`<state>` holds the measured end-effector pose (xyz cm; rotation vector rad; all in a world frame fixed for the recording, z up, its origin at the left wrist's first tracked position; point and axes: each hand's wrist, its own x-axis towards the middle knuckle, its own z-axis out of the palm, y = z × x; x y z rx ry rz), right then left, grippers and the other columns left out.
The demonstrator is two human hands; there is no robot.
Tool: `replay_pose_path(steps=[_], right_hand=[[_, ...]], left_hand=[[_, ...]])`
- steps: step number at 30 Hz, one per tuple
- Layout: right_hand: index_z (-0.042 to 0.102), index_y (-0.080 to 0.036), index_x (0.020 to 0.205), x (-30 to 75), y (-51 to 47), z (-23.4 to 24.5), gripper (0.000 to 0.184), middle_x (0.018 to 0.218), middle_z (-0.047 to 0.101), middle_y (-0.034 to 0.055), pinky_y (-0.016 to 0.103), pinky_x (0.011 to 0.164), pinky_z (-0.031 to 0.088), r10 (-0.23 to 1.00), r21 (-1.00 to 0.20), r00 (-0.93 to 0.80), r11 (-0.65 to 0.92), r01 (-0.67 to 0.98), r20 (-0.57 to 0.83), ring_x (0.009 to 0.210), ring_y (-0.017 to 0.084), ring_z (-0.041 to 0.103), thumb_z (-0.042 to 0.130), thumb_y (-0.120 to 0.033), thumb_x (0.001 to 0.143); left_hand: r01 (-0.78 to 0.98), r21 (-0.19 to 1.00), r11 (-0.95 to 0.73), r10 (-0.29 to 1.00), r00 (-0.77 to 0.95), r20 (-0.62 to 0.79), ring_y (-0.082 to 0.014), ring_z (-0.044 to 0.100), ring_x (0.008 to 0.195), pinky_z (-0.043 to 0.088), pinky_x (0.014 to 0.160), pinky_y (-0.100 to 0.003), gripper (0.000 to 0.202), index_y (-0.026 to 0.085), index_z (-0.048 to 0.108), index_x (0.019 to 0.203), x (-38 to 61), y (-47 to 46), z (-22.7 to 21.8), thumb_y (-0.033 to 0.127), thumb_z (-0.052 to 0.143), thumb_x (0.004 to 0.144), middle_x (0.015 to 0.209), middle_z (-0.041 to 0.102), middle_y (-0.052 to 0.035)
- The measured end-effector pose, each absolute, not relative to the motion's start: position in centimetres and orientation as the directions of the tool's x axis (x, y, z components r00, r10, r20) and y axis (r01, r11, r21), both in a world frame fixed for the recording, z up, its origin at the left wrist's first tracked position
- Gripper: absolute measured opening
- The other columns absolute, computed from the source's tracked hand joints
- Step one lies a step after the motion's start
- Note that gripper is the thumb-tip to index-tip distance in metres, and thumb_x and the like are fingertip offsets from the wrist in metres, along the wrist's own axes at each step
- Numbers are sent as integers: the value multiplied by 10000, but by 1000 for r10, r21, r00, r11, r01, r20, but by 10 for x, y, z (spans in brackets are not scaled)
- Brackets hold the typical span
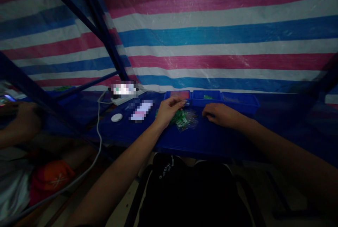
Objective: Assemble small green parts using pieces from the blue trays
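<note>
With our left hand (167,111), the grip is pinched together on a small shiny piece (187,103), too blurred to name, beside the packets (185,121) heaped on the counter (200,140). Our right hand (221,115) curls right of the heap, near the bins (207,99); we cannot tell whether its grip holds anything.

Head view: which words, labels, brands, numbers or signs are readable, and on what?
No words can be read with certainty.
White lettering on black shorts: too blurred.
Phone and bright screen behind it: pixelated.
Co-worker's orange garment: white star-like sign.
Clear-and-green packets: any print too small.
</note>
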<state>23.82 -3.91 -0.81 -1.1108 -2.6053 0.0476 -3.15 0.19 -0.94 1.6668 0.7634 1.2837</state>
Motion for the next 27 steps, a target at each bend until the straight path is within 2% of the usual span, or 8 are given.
replay_pose_path(steps=[3,8,13,17,22,27], right_hand=[[679,-193,1016,236,-41,-7,233,1013,719,85,357,852,478,724,-147,-631,681,717,277,950,249,662,551,-87,852],[664,-190,990,235,-42,-6,249,940,715,60,323,781,470,743,-196,-593,661,724,311,858,217,658,558,-57,808],[671,-194,983,235,-40,-11,256,895,709,44,308,741,494,762,-300,-542,642,706,355,773,193,656,586,-67,778],[671,-187,976,230,-39,-11,268,912,706,50,316,748,517,747,-342,-506,654,675,432,774,189,659,598,-56,754],[688,-200,971,225,-39,-10,254,947,735,48,325,738,554,765,-459,-406,631,625,500,773,185,683,628,-93,749],[723,-214,989,222,-42,-7,220,979,762,44,355,799,606,807,-629,-282,584,513,519,828,196,725,652,-174,784]], left_hand=[[-49,912,-407,868,289,403,-194,717,896,570,826,-350,308,160,721,1044,-31,2,-10,381,771,836,1026,768,-99],[101,862,-496,837,320,444,-214,732,931,564,903,-384,278,178,708,966,-30,-1,-9,392,796,812,1005,775,-90],[112,823,-556,801,335,496,-222,733,995,562,938,-396,352,191,696,1152,-29,-4,-7,355,765,849,1084,773,-101],[164,807,-568,796,361,487,-221,731,1001,559,977,-419,241,192,738,1048,-29,-7,-5,364,721,879,1088,772,-95],[45,875,-483,830,340,441,-226,751,982,581,950,-411,249,180,695,1003,-27,-7,-7,365,752,847,1051,784,-103],[96,890,-447,852,348,390,-244,762,969,584,900,-399,351,190,697,1072,-28,-9,-7,395,795,804,1018,799,-95]])
